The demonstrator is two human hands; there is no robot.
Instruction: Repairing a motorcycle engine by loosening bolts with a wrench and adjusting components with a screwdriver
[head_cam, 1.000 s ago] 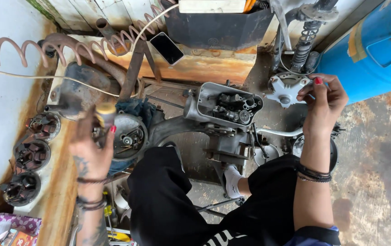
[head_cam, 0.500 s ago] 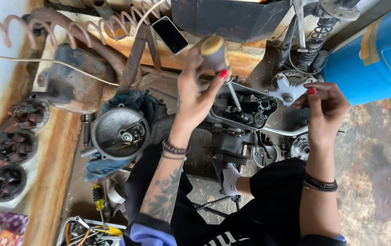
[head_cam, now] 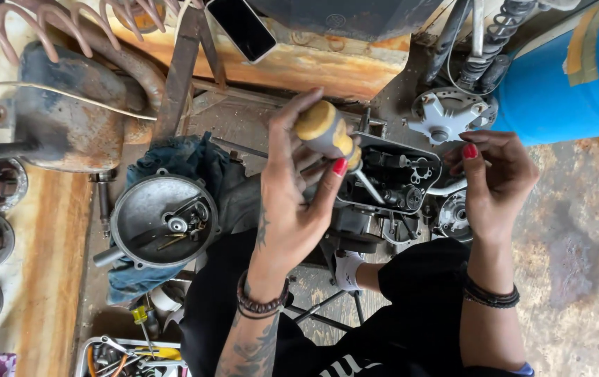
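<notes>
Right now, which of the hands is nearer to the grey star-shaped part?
Right. The right hand is just below the star-shaped part; the left hand, holding the screwdriver, is further left.

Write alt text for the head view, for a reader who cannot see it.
Seen from above, a person's left hand grips a yellow-handled screwdriver over an opened engine casing, while the right hand hovers beside it with fingers pinched. A round metal cover lies on a blue rag to the left, with a blue barrel at upper right.
</notes>
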